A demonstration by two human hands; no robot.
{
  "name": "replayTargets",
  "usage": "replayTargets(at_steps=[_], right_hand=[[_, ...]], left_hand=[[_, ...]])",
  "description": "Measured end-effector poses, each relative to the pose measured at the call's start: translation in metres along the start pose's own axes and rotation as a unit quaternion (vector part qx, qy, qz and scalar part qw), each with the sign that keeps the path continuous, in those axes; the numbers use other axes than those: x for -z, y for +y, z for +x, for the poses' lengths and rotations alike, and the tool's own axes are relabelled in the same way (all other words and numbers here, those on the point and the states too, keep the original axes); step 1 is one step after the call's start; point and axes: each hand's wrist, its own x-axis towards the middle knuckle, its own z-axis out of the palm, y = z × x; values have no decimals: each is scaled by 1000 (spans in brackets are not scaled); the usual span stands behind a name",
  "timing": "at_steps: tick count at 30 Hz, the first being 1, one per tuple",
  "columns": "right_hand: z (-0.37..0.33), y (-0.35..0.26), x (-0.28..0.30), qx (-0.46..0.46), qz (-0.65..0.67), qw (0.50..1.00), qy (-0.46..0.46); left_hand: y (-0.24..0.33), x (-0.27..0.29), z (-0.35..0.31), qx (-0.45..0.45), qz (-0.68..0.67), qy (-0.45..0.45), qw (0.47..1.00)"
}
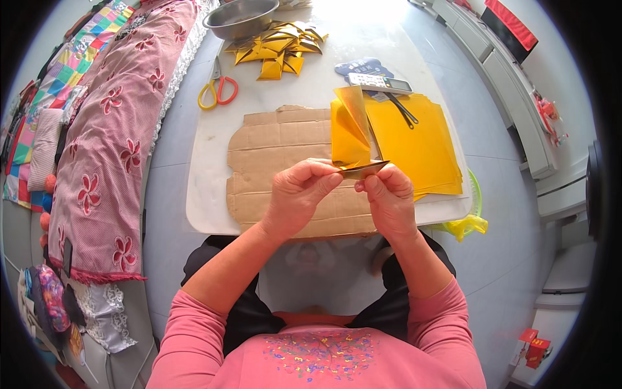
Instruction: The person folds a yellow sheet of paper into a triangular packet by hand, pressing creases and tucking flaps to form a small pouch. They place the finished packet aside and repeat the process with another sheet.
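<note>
Pink cloth of a long-sleeved top (311,363), printed on the chest with small multicoloured shapes, fills the lower edge, and two bare forearms reach forward from its sleeves. The left hand (295,194) pinches one end of a narrow folded piece of shiny gold paper (363,171) between thumb and fingers; the right hand (392,198) pinches the other end the same way. The piece is above the near part of a flat brown cardboard sheet (278,152), which lies on a white, round-cornered desk (208,155).

Working this fold well probably calls for light, even pressure from both thumbs, with the ends level and the edges matched before the crease is pressed. Thin paper like this likely dents or slips if one hand pulls harder, so the grip should stay near the ends.

Seen nearly edge-on, the held piece looks slim and boat-like, dark along its upper edge with a gold glint. Just beyond it is a taller gold paper panel (350,129) with a curved crease; whether the two are joined, I cannot tell. To the right lies a stack of flat, yellow-gold sheets (418,146), and at the far side, a heap of pointed, folded gold pieces (278,48).
</note>
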Motion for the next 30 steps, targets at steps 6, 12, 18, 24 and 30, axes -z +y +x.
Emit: replayTargets(at_steps=[6, 12, 18, 24, 30], right_hand=[[-1, 5, -8, -29, 98, 994, 40], [1, 1, -12, -78, 150, 983, 67], [4, -4, -5, -105, 121, 986, 38], [3, -1, -9, -112, 90, 982, 124], [2, 4, -10, -106, 99, 979, 144]], left_hand=[[-7, -4, -2, -4, 7, 12, 1000], [-8, -2, -2, -40, 72, -39, 996], [-8, -1, -1, -58, 138, -73, 986], [-11, -3, -5, -62, 140, -50, 987], [-12, -11, -7, -26, 56, 38, 997]])
